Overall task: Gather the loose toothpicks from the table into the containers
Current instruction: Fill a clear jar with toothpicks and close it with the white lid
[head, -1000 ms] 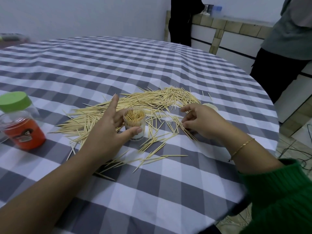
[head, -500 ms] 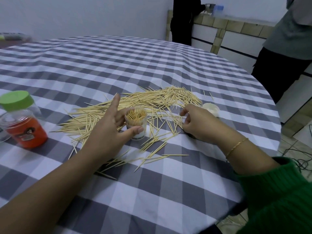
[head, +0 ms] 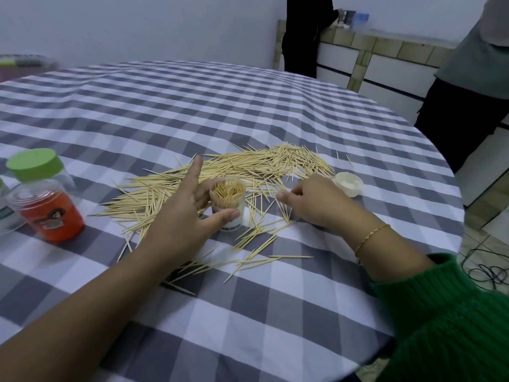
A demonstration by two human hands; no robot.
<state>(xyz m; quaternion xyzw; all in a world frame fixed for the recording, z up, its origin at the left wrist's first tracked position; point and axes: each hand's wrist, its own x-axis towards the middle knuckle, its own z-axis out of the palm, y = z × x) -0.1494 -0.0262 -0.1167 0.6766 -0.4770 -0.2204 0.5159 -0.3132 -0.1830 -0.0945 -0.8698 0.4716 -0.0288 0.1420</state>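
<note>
A wide scatter of loose toothpicks (head: 253,166) lies across the checked tablecloth (head: 192,106). In the middle stands a small clear container (head: 228,199), open on top and packed with upright toothpicks. My left hand (head: 181,216) holds it, thumb across its front and fingers behind, index finger pointing up. Just right of the container, my right hand (head: 316,201) is palm down on the cloth with its fingertips curled onto loose toothpicks (head: 283,208); what they pinch is hidden.
The container's white lid (head: 349,184) lies upturned right of my right hand. A clear jar with a green cap (head: 41,197) and orange contents stands at the left. Two people stand beyond the table's far right edge (head: 451,172); cables lie on the floor.
My right hand has lowered from above the toothpicks onto the cloth, fingers closing on them. My left hand and the container have stayed put.
</note>
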